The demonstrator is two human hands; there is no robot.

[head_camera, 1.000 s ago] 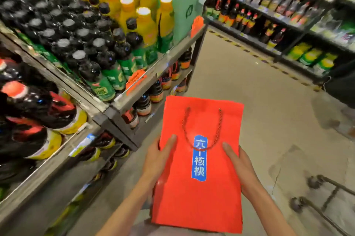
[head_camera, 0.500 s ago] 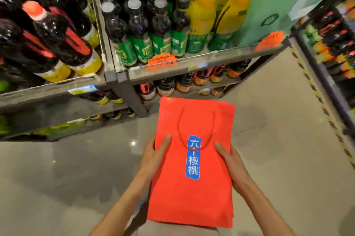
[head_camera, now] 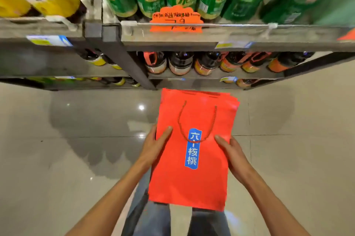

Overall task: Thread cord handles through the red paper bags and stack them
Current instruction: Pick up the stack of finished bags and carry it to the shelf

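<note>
Shelves of bottles fill the upper frame. At lower centre, a stack of red paper bags is gripped at both edges by the left hand and right hand; a cord handle is threaded through the top bag.

Both bare forearms rise from the bottom edge of the frame and converge toward its centre. The left hand grips the left edge of the red paper bags, thumb laid flat on top (fingers hidden beneath). The right hand mirrors it on the right edge.
</note>
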